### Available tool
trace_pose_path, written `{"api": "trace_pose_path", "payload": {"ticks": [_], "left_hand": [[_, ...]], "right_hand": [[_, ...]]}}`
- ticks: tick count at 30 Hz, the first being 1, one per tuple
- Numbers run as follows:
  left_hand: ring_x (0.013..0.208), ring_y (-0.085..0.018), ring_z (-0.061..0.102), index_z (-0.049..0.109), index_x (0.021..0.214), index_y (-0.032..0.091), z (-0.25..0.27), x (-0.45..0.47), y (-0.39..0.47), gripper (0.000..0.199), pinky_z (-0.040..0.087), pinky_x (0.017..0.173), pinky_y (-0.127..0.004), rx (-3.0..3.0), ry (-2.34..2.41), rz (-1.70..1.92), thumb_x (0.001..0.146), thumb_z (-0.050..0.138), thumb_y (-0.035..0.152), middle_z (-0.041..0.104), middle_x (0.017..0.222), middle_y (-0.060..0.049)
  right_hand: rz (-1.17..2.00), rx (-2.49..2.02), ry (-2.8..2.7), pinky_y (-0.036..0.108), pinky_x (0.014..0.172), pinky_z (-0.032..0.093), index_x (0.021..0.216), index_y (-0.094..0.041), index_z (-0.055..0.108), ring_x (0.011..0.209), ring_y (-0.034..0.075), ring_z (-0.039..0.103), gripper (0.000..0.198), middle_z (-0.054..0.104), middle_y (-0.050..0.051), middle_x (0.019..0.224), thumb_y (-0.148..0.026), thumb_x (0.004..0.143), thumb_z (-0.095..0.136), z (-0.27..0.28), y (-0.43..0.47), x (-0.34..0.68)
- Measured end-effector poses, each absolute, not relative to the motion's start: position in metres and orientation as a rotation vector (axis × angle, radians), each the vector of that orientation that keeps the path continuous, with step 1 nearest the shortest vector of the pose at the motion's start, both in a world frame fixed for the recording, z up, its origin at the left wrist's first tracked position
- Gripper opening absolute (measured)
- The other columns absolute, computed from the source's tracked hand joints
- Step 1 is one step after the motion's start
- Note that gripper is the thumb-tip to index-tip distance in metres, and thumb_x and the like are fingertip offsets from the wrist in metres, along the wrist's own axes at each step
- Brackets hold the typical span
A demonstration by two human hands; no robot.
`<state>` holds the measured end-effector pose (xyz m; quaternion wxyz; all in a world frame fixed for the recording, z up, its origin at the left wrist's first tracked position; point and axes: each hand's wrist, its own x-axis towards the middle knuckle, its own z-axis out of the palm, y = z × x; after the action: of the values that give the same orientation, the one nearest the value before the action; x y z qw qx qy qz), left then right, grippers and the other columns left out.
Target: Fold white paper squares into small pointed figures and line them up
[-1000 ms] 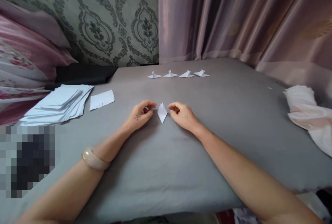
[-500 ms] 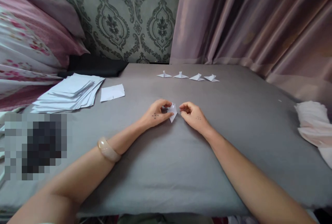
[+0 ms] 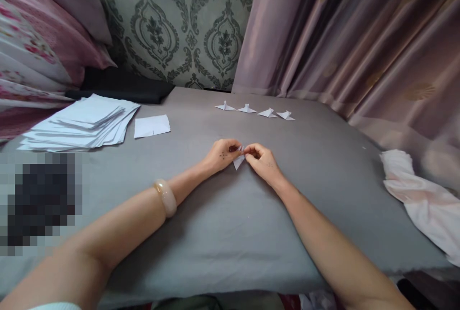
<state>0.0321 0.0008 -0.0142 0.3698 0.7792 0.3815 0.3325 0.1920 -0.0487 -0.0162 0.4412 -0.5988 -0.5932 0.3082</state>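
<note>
A small piece of folded white paper (image 3: 238, 162) is between my hands, its pointed end toward me. My left hand (image 3: 223, 155) pinches it from the left, thumb and fingers closed near its upper part. From the right, my right hand (image 3: 261, 159) closes its thumb and fingertips on the paper's right edge. The fingertips of both hands nearly meet and cover the upper part of the paper. Further back stand several folded white paper figures with flat wings, among them a paper figure (image 3: 247, 109) straight beyond my hands.
On the left lies a stack of white paper sheets (image 3: 81, 125), with a single paper sheet (image 3: 152, 126) beside it. Behind them is a folded black cloth (image 3: 125, 86). Crumpled pale fabric (image 3: 404, 176) lies at the right edge of the grey tablecloth (image 3: 230, 247). A blurred-out patch covers the left front.
My right hand has moved left and now grips the folded paper, from which it was apart before. My left hand stays on it. The view has shifted slightly.
</note>
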Motion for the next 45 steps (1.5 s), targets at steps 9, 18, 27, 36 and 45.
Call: {"api": "trace_pose_path", "payload": {"ticks": [9,18,27,36,45], "left_hand": [[0.058,-0.009,0.044,0.067,0.076,0.014,-0.008,0.033,-0.006,0.016,0.032,0.056,-0.02,2.154,1.034,0.815,0.081,0.056,0.024,0.054,0.061,0.003],[0.058,-0.01,0.047,0.068,0.073,0.015,-0.007,0.034,-0.007,0.02,0.035,0.057,-0.02,2.24,1.042,0.803,0.084,0.055,0.026,0.059,0.064,0.001],[0.062,-0.011,0.054,0.07,0.08,0.016,-0.007,0.032,-0.007,0.019,0.039,0.059,-0.021,2.221,1.013,0.798,0.085,0.054,0.024,0.066,0.071,-0.001],[0.066,-0.012,0.057,0.071,0.083,0.017,-0.002,0.031,-0.01,0.02,0.042,0.063,-0.021,2.192,0.99,0.777,0.085,0.053,0.025,0.069,0.078,-0.002],[0.066,-0.012,0.057,0.071,0.085,0.017,-0.001,0.032,-0.011,0.02,0.043,0.065,-0.022,2.155,0.987,0.771,0.085,0.053,0.025,0.07,0.079,-0.002]], "right_hand": [[0.768,-1.521,-1.453,0.028,0.072,0.045,0.076,-0.018,0.064,0.072,0.015,0.06,0.018,0.066,0.002,0.074,-0.034,0.077,0.055,-0.007,-0.05,0.188],[0.714,-1.596,-1.433,0.03,0.072,0.048,0.072,-0.018,0.069,0.075,0.018,0.064,0.027,0.071,0.005,0.076,-0.04,0.079,0.055,-0.01,-0.043,0.189],[0.738,-1.634,-1.447,0.029,0.068,0.047,0.073,-0.018,0.071,0.075,0.019,0.064,0.027,0.071,0.006,0.076,-0.042,0.077,0.058,0.0,-0.048,0.188],[1.014,-1.642,-1.262,0.023,0.052,0.038,0.072,-0.016,0.068,0.063,0.013,0.055,0.019,0.063,0.002,0.066,-0.034,0.068,0.06,0.011,-0.049,0.189],[1.249,-1.674,-1.103,0.018,0.036,0.022,0.066,-0.016,0.063,0.048,0.006,0.043,0.009,0.058,0.001,0.065,-0.025,0.062,0.062,0.012,-0.043,0.194]]}}
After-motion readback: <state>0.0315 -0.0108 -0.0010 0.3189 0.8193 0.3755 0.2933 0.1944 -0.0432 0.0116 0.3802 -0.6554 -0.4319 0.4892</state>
